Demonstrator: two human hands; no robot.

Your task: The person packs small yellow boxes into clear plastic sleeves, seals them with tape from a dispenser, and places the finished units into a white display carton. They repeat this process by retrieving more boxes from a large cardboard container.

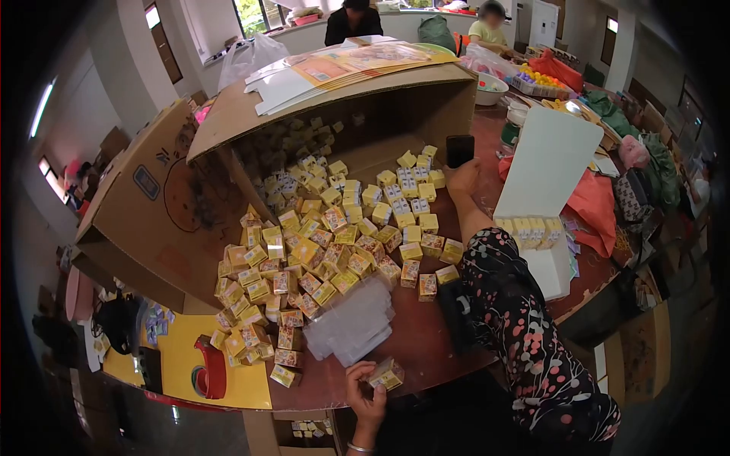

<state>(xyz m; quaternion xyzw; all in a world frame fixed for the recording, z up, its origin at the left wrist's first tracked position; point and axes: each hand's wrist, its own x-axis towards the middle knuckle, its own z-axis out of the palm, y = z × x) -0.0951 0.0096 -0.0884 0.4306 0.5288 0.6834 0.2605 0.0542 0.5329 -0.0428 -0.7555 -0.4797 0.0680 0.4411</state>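
Near the table's front edge, my left hand (366, 401) is closed on a small printed yellow box (388, 375), gripping it between thumb and fingers. My right hand (462, 179) reaches far forward beside the big carton's opening, its fingers closed around a black, flat rectangular thing (460, 150) that looks like a phone. Between the hands, a heap of small yellow boxes (304, 262) spills out of the large cardboard carton (334, 81), which lies on its side. A stack of clear plastic sheets (352, 323) lies just beyond my left hand.
At right, an open white box (549, 163) holds a row of small boxes. A red tape dispenser (215, 368) sits on the yellow surface at left. Printed cardboard sheets (342, 64) top the carton. Two people (354, 23) sit at the back. A black object (456, 311) lies by my right sleeve.
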